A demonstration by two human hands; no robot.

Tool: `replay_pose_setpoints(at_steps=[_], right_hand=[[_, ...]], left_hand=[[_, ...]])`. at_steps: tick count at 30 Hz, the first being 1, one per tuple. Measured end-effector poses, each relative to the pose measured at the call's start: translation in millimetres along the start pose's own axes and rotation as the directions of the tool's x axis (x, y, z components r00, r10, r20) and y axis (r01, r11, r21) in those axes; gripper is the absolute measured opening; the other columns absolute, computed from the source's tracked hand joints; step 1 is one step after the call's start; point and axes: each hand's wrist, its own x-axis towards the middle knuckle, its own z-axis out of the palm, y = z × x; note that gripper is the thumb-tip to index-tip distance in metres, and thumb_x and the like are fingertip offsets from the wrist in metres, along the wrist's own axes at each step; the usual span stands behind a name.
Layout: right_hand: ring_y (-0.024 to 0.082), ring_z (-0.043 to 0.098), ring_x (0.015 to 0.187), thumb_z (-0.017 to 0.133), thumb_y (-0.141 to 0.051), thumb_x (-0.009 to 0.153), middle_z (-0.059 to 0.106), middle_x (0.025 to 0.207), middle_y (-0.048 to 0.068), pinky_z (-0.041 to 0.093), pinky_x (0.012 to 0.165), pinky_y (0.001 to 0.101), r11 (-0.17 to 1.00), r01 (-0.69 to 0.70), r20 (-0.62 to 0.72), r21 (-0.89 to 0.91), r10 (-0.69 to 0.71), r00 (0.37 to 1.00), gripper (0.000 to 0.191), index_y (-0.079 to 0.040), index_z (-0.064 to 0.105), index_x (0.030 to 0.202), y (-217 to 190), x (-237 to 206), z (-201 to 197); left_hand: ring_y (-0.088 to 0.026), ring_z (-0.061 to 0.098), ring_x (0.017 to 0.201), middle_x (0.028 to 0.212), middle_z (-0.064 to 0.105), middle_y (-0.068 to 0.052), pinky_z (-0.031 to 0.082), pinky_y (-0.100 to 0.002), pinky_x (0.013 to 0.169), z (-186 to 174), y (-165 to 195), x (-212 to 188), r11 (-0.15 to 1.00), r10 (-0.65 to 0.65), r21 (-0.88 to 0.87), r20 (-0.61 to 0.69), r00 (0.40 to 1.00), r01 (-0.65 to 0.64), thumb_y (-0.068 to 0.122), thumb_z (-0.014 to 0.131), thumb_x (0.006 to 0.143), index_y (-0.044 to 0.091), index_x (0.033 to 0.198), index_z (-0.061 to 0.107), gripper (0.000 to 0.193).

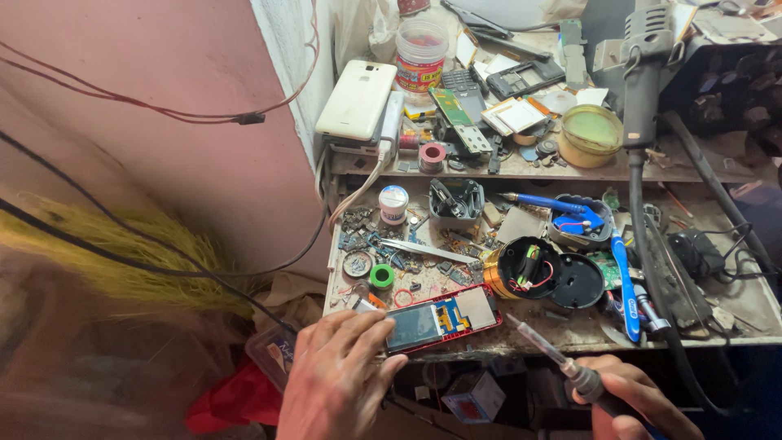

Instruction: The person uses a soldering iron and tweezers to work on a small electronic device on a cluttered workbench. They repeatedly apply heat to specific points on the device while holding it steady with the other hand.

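1. Left hand (338,379): fingers spread and pressed flat on the left end of the phone (440,319), steadying it; the thumb lies along the phone's near edge.
2. Phone: opened, red-framed, its inner board and shield exposed; it lies at the front edge of the bench (733,305), tilted slightly, right end farther from the viewer.
3. Right hand (631,399): fingers wrapped tight around the handle of the iron (550,350).
4. Iron: metal tip points up and left, ending just right of the phone, near but apart from it.
5. Tweezers (423,250): lying flat behind the phone among loose parts.
6. Green tape roll (381,276): just behind the phone's left end.
7. Round black case (529,267): opened, red wire inside, to the right of the phone; its lid (577,281) lies beside it.
8. Blue toothbrush (624,281): right of the lid.
9. White phone (357,99): on the upper shelf, against the wall.
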Motion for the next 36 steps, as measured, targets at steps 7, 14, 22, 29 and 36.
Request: replay_pose_setpoints(at_steps=[7,14,22,29,36], right_hand=[[0.04,0.068,0.103,0.057,-0.015,0.115,0.071,0.115,0.035,0.051,0.103,0.0573,0.927,-0.078,-0.112,0.366,0.127,0.986,0.037,0.008,0.062,0.144,6.3,-41.5,-19.5],[0.037,0.072,0.1,0.059,-0.011,0.107,0.072,0.117,0.032,0.058,0.088,0.0495,0.914,-0.248,-0.326,0.321,0.352,0.877,0.035,0.008,0.066,0.136,6.6,-55.4,3.9],[0.025,0.076,0.095,0.069,-0.005,0.093,0.077,0.108,0.021,0.061,0.091,0.0374,0.873,-0.432,-0.374,-0.227,0.332,0.866,0.032,0.005,0.071,0.122,-11.8,-31.8,53.0],[0.023,0.075,0.099,0.07,-0.006,0.093,0.076,0.115,0.021,0.06,0.093,0.0358,0.923,-0.26,-0.223,-0.284,0.2,0.954,0.034,0.004,0.069,0.125,-19.4,-1.0,69.4],[0.033,0.077,0.091,0.064,-0.019,0.098,0.076,0.104,0.029,0.062,0.078,0.0453,0.851,-0.456,-0.445,0.261,0.525,0.725,0.037,0.006,0.068,0.125,1.1,-27.3,53.2]], left_hand=[[-0.03,0.06,0.115,0.125,0.069,-0.012,0.041,-0.044,0.097,5.6,15.8,19.0,0.998,0.042,0.031,0.097,0.994,-0.046,0.03,0.079,0.08,0.002,0.125,0.064,0.055],[-0.029,0.061,0.111,0.12,0.07,-0.011,0.04,-0.045,0.097,-0.6,23.5,27.5,0.995,0.073,0.063,0.142,0.987,-0.083,0.034,0.078,0.081,0.003,0.121,0.065,0.051],[-0.031,0.06,0.109,0.112,0.07,-0.012,0.039,-0.047,0.095,-10.4,26.1,34.5,0.995,0.032,0.089,0.225,0.974,-0.053,0.035,0.081,0.075,0.003,0.124,0.061,0.061],[-0.031,0.057,0.106,0.109,0.065,-0.011,0.039,-0.046,0.093,-15.2,24.8,45.4,0.998,-0.044,0.049,0.331,0.943,0.029,0.031,0.085,0.071,0.008,0.132,0.059,0.07],[-0.03,0.059,0.111,0.117,0.067,-0.012,0.042,-0.045,0.09,-23.9,21.0,40.6,0.999,0.035,0.029,0.179,0.983,-0.04,0.03,0.087,0.07,0.006,0.125,0.064,0.065]])
